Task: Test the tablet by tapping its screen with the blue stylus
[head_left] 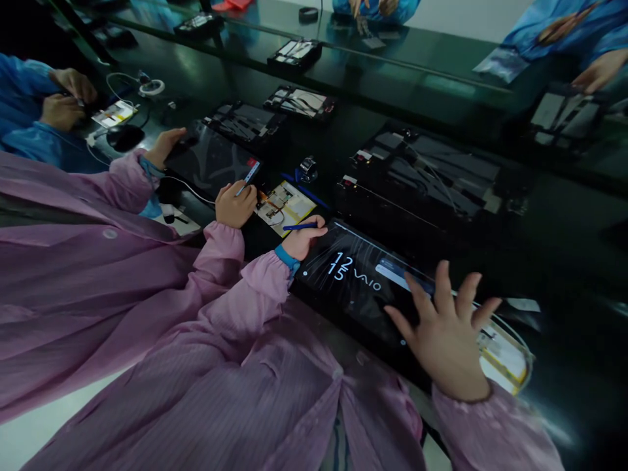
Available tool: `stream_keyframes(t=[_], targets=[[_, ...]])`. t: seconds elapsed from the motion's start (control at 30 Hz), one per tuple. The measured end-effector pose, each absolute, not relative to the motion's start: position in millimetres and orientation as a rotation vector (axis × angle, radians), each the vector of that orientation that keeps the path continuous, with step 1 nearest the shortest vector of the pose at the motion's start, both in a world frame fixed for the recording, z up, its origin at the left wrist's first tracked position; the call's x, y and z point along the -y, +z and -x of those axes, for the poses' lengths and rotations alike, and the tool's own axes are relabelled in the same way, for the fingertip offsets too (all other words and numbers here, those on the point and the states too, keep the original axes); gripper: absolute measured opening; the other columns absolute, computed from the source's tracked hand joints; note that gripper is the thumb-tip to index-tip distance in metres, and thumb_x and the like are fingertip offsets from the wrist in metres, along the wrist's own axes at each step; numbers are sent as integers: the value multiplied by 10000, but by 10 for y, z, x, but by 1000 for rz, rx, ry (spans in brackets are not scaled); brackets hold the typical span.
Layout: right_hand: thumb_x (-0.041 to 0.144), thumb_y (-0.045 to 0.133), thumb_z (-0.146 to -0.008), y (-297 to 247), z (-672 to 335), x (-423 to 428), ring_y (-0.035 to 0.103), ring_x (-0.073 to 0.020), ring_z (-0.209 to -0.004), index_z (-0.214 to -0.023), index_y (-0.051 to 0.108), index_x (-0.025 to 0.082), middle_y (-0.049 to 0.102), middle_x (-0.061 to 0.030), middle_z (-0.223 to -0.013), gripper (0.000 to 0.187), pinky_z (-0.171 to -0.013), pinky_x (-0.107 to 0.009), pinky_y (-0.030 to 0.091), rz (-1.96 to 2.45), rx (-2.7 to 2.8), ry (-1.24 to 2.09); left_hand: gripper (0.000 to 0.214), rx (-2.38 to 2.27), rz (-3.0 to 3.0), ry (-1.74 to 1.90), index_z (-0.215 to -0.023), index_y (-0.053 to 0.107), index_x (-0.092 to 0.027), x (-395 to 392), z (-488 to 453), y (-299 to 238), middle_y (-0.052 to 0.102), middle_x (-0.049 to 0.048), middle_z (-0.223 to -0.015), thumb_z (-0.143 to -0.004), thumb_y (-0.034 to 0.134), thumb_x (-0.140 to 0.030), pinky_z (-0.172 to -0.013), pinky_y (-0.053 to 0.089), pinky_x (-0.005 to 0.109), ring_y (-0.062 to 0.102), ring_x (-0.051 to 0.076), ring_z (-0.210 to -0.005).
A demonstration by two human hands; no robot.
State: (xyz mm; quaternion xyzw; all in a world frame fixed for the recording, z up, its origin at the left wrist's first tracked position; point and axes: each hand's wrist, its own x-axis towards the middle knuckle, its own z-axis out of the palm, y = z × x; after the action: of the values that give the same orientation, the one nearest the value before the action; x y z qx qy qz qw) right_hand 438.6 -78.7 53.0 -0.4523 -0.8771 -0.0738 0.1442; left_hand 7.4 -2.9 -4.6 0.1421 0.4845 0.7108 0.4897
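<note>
Far to the left of the VAIO tablet [363,294], a co-worker's blue sleeves [24,104] lead to two hands bent over a small item, with a computer mouse [125,137] nearer the tablet. Closer in, a co-worker in a pink smock [103,196] lays one hand [167,147] on a dark tablet [210,163] and pinches a slim blue tool [251,175] in the other hand [236,204]. A yellow-edged circuit board [287,208] lies just beside the VAIO tablet's upper left corner. The person's left hand [304,239], in a blue cuff [287,258], is closed narrowly around a blue stylus [299,226] at that same corner. The right hand [446,340] is spread wide, fingers splayed over the lit screen (whether the fingertips touch the glass, I cannot tell). Past the tablet's right end sits a yellow-edged flat pack [505,356], and beyond the tablet, on the dark bench [579,261], lies an opened device [422,176].
</note>
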Motion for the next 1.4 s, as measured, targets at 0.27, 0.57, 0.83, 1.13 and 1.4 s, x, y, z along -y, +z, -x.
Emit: stream_keyframes(t=[0.27, 0.57, 0.83, 1.13, 1.4], targets=[[411, 466, -943, 533, -4344, 779, 159, -395, -1422, -1107, 683, 190, 428, -138, -1444, 350, -1066, -721, 106, 1188, 2511, -187, 152, -1075, -470, 1731, -796, 545, -217, 94, -138, 148, 624, -20, -794, -750, 583, -357, -699, 418, 241, 593, 160, -1000], [401, 486, -934, 510, -4239, 776, 169, -397, -1419, -1183, 642, 170, 431, -151, -1439, 373, -1069, -721, 101, 1150, 2511, -171, 205, -1026, -518, 1730, -797, 554, -223, 126, -161, 248, 587, 0, -793, -719, 613, -403, -732, 408, 259, 565, 188, -1022], [427, 453, -947, 518, -4271, 767, 204, -404, -1404, -1195, 637, 184, 422, -146, -1446, 393, -1051, -737, 114, 1200, 2554, -149, 172, -852, -458, 1721, -798, 572, -194, 92, -99, 186, 594, -15, -796, -723, 636, -336, -760, 421, 209, 573, 114, -922], [452, 449, -946, 517, -4312, 762, 248, -393, -1395, -1114, 680, 222, 460, -119, -1422, 367, -1068, -725, 90, 1237, 2504, -80, 292, -1072, -536, 1494, -696, 427, -201, 101, -991, 183, 506, -12, -675, -662, 705, -281, -562, 392, 225, 585, 150, -715], [411, 495, -920, 437, -4394, 856, 227, -396, -1402, -1203, 622, 291, 387, -71, -1480, 332, -1053, -729, 163, 1122, 2625, 26, 309, -1210, -592, 1496, -692, 406, -191, 108, -1126, 366, 457, -21, -649, -689, 698, -290, -559, 382, 227, 562, 144, -679]])
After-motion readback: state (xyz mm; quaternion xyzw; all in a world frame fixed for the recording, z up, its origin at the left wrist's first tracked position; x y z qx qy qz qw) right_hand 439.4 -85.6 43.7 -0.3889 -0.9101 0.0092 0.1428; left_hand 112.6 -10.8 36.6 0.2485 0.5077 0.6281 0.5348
